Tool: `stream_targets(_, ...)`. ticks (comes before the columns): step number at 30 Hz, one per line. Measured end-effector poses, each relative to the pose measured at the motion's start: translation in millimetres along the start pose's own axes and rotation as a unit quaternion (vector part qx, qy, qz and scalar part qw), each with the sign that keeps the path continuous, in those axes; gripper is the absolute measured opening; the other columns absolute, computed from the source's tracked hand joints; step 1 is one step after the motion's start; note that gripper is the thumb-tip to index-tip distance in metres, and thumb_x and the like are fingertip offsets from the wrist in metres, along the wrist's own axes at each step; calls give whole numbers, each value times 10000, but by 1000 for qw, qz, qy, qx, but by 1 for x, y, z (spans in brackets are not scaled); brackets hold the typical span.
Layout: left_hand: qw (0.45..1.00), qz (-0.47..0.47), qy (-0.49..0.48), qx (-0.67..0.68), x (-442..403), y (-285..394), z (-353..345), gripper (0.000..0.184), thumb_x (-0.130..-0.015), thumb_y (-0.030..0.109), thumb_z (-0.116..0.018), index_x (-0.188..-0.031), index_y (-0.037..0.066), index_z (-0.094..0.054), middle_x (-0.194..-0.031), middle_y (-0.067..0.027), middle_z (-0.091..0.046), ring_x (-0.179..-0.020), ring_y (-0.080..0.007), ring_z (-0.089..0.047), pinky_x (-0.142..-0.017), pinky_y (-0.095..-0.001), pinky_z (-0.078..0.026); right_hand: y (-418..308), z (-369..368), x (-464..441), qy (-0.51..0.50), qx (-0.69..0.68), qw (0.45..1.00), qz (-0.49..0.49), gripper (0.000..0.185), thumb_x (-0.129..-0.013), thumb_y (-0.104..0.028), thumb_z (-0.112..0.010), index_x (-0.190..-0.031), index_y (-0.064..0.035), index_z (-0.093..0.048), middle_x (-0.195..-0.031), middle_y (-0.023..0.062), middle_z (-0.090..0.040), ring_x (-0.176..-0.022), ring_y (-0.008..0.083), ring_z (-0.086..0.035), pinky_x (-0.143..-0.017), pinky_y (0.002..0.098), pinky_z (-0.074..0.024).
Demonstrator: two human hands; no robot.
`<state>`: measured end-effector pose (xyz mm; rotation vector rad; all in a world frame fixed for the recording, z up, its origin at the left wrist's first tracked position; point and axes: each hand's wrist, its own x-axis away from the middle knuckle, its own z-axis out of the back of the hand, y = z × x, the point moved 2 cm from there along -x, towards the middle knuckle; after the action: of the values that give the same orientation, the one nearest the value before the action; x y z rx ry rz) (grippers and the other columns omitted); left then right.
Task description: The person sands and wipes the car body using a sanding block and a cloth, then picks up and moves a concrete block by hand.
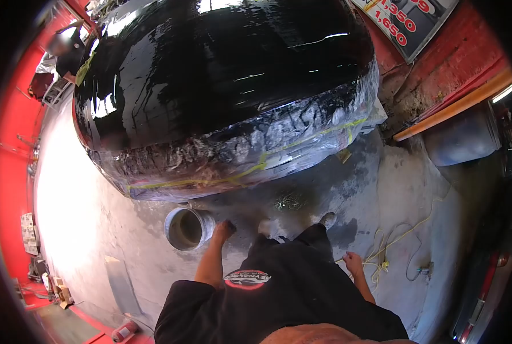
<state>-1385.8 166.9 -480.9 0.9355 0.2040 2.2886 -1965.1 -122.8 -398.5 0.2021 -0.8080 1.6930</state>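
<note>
My left hand [224,230] hangs just right of a bucket [171,231], its fingers curled and in shadow. Something dark appears at the fingers, but I cannot make out what it is. My right hand [353,262] is low at my right side with the fingers closed. A yellow cord [385,266] runs along the floor by it; whether the hand grips this cord is unclear. Ahead of me stands a car with a wet-looking, glossy black panel [221,69]. Plastic sheeting [238,143] with yellow tape wraps its lower end.
A puddle [290,202] lies on the concrete floor between my feet and the car. To the right are a large grey bin [462,137], an orange pole [456,103] and a price sign [408,26]. Another person [66,51] stands at the car's far left.
</note>
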Motion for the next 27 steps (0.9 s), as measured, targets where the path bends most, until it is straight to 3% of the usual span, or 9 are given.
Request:
stream_targets(2, 999, -42, 30, 5, -27, 60, 10, 383, -904, 364, -676, -1180, 99, -685, -1051, -255, -729, -1005, -447, -700, -881, -549, -561, 44, -3, -13, 23, -15, 999, 21, 485, -845, -333, -708, -1182, 15, -733, -1065, 274, -729, -1034, 407, -703, -942, 475, -534)
stream_targets(6, 989, -115, 87, -20, -60, 162, 9, 434, -933, 309, -623, -1320, 114, -605, -1063, -254, -727, -988, -470, -700, -883, -556, -559, 82, 31, -28, -1, -69, 996, -53, 496, -833, -315, -719, -1192, 28, -724, -1074, 274, -727, -1017, 407, -707, -929, 458, -541)
stream_targets(12, 990, -80, 23, -117, -89, 252, -39, 379, -931, 325, -627, -1215, 74, -611, -1080, -268, -721, -1005, -468, -700, -874, -554, -559, 207, 80, -88, 7, -102, 991, -92, 487, -855, -280, -728, -1224, 37, -704, -1079, 281, -725, -1015, 404, -711, -903, 460, -545)
stream_targets(13, 987, -85, 17, -134, -96, 262, -47, 374, -929, 333, -632, -1197, 73, -608, -1083, -278, -718, -1005, -474, -699, -864, -552, -561, 228, 89, -95, 66, -75, 995, -21, 516, -881, -362, -710, -1243, 7, -704, -1028, 238, -749, -995, 363, -731, -872, 446, -565)
stream_targets(16, 987, -134, 52, -74, -100, 294, -66, 403, -923, 338, -642, -1222, 70, -600, -1092, -281, -717, -1009, -488, -693, -869, -550, -559, 271, 141, -126, 48, -39, 996, -64, 522, -859, -351, -728, -1223, 22, -711, -1031, 253, -742, -979, 378, -726, -891, 454, -563)
stream_targets(19, 996, -52, -27, -67, -92, 353, -66, 392, -926, 321, -634, -1222, 64, -615, -1104, -269, -719, -1048, -483, -681, -905, -548, -543, 281, 201, -157, 113, -66, 989, -72, 498, -851, -306, -731, -1220, 28, -713, -1038, 240, -745, -954, 355, -727, -898, 440, -561)
stream_targets(22, 994, -35, -72, -68, -94, 414, -56, 361, -926, 286, -615, -1208, 62, -635, -1137, -269, -710, -1100, -472, -663, -941, -548, -527, 274, 234, -212, 159, -118, 979, -44, 481, -843, -271, -737, -1226, 20, -713, -1078, 232, -741, -968, 343, -723, -911, 426, -557)
stream_targets(25, 991, -106, -75, -11, -138, 458, -64, 335, -922, 233, -602, -1206, 61, -645, -1157, -282, -696, -1122, -465, -654, -945, -545, -523, 232, 258, -261, 122, -129, 984, -35, 481, -843, -270, -742, -1240, -2, -709, -1128, 241, -729, -1009, 354, -716, -932, 425, -553)
stream_targets(27, 990, -132, -48, -17, -151, 528, -49, 343, -916, 201, -597, -1229, 69, -642, -1162, -279, -694, -1117, -463, -655, -947, -541, -522, 193, 278, -288, 85, -63, 994, 12, 469, -853, -281, -733, -1246, -26, -709, -1124, 242, -730, -1009, 374, -714, -932, 441, -551)
